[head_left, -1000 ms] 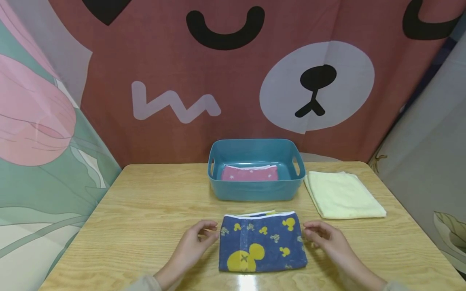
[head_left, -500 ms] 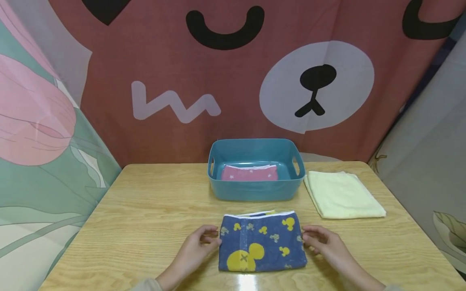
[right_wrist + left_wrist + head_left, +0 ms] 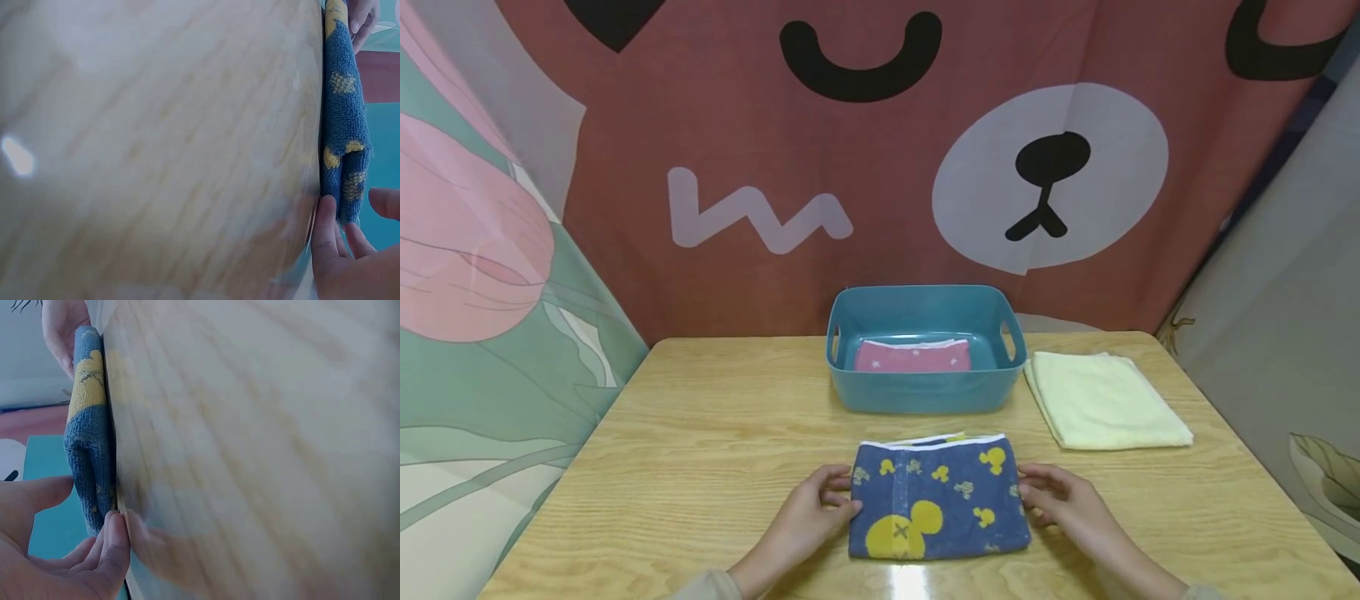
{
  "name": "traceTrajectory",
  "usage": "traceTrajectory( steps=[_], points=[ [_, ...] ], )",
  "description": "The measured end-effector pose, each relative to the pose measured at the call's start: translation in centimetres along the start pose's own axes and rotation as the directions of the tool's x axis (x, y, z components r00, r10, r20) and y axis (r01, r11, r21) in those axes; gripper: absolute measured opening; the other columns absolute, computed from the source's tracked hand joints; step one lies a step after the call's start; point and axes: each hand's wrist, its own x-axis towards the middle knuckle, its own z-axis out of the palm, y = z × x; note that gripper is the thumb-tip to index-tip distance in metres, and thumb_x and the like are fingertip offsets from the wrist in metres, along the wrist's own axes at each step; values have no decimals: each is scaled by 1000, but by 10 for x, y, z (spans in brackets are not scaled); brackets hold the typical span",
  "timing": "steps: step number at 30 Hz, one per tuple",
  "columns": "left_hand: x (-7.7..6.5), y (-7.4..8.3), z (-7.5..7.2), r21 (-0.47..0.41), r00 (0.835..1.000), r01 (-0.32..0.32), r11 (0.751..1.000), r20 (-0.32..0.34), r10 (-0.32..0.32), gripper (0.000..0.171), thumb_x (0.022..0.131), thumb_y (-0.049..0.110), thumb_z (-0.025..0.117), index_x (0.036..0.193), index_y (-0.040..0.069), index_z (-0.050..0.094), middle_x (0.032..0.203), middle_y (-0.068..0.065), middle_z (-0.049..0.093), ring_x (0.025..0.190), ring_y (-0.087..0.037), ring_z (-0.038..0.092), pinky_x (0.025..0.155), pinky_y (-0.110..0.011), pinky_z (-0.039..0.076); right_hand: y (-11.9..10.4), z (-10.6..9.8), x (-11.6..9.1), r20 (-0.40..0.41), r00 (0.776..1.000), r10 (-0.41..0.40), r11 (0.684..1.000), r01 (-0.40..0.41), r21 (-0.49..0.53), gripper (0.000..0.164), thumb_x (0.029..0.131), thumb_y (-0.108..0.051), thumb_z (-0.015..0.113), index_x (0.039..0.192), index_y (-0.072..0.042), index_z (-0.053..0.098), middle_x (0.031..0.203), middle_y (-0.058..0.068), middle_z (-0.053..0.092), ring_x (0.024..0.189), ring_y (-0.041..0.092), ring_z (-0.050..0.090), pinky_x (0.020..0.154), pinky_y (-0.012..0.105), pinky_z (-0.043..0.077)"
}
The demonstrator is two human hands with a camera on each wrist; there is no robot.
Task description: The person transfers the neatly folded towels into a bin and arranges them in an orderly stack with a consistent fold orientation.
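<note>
A folded navy towel [image 3: 951, 500] with yellow mouse-head shapes and white trim lies on the wooden table. My left hand [image 3: 812, 512] pinches its left end, thumb over the top and fingertips low at the tabletop; the left wrist view shows the thumb [image 3: 53, 490] against the terry layers. At the other end, my right hand [image 3: 1067, 504] has its fingertips [image 3: 326, 215] touching the towel's lower edge. In the right wrist view the right thumb [image 3: 386, 203] stands slightly off the towel's upper face.
Behind the towel stands a teal plastic basin [image 3: 925, 393] with handle holes. Inside it lies a folded pink cloth [image 3: 913, 357] with white stars. A folded pale yellow towel [image 3: 1105, 402] lies to the basin's right. A bear-print curtain [image 3: 760, 283] hangs behind the table [image 3: 715, 433].
Both hands have closed in on the towel's two ends from just beside it. The left thumb now overlaps the towel's left edge. The towel stays in place.
</note>
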Motion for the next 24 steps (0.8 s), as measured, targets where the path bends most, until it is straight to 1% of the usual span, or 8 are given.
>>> traceTrajectory(
  steps=[5,9,11,15,18,20,24],
  points=[
    [2,2,2,40,999,22,999,29,-23,57,84,9,78,130,-12,53,101,-9,65,84,-17,61,67,-23,53,-1,2,2,6,1000,-3,999,3,-33,50,91,-11,71,131,12,53,111,19,67,84,19,66,64,33,57],
    [3,6,4,82,997,62,995,44,-65,59,84,11,79,132,-13,52,97,-6,63,82,-16,58,64,-23,51,-3,5,4,13,999,30,997,-29,-70,57,89,-13,74,134,13,51,111,18,66,84,20,66,62,34,56],
    [3,8,5,93,996,70,993,52,-75,61,84,11,79,132,-13,51,97,-6,62,82,-16,57,63,-23,50,-5,6,4,19,999,30,995,-29,-93,60,87,-13,75,134,14,50,109,17,66,82,20,65,61,34,56],
    [3,12,7,105,996,53,993,66,-60,61,84,10,79,132,-14,49,100,-7,61,83,-17,57,63,-23,49,-5,7,4,20,1000,-3,992,6,-126,63,83,-8,78,132,18,49,102,15,66,77,20,63,57,33,55],
    [4,11,9,110,997,42,993,62,-49,59,85,9,78,132,-14,50,103,-9,62,85,-17,57,66,-24,50,-5,9,5,23,1000,-19,989,22,-145,63,81,-5,79,130,19,49,98,13,67,75,20,64,56,32,55],
    [5,9,9,107,997,45,993,60,-51,58,85,8,77,132,-15,50,103,-8,62,85,-17,58,67,-24,51,-5,10,6,25,1000,-12,988,16,-156,63,80,-4,80,130,19,50,97,12,67,75,19,64,56,32,54],
    [8,6,9,97,995,56,994,72,-63,60,83,4,78,131,-18,49,96,-6,60,82,-17,57,66,-24,50,-5,12,7,22,1000,6,986,-2,-168,64,79,-3,80,131,19,49,95,9,68,76,19,64,56,31,54]
  ],
)
